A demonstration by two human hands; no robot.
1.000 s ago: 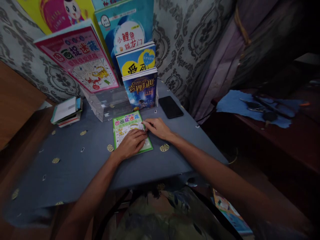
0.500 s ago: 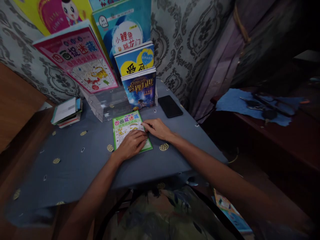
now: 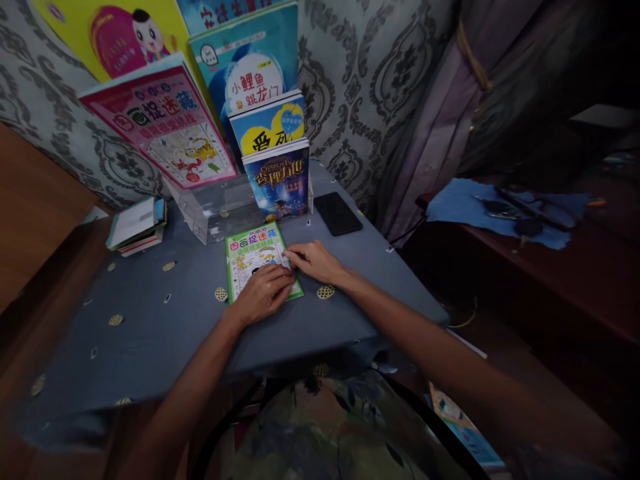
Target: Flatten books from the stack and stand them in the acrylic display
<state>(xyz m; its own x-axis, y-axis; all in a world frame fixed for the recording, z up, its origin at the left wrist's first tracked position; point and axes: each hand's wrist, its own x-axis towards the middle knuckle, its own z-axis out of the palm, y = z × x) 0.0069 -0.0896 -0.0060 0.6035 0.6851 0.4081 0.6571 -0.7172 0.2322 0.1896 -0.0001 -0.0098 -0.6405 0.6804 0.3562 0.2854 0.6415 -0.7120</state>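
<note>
A small green-edged picture booklet (image 3: 253,252) lies flat on the blue-grey tablecloth (image 3: 165,320). My left hand (image 3: 263,293) rests palm down on its lower half, fingers together and flat. My right hand (image 3: 313,260) sits at the booklet's right edge, with thumb and fingers pinched on that edge or on its cover. Just behind the booklet a dark blue book (image 3: 281,180) stands upright in a clear plastic stand (image 3: 217,210).
More children's books lean behind: a pink one (image 3: 163,127), a blue and yellow one (image 3: 267,123), a large light blue one (image 3: 247,60). A black phone (image 3: 337,213) lies right of the stand. A book stack (image 3: 136,225) sits at left. A dark side table with blue cloth (image 3: 505,213) stands at right.
Both hands stay on the booklet. The view has shifted slightly, so everything sits a little lower and further left in the picture.
</note>
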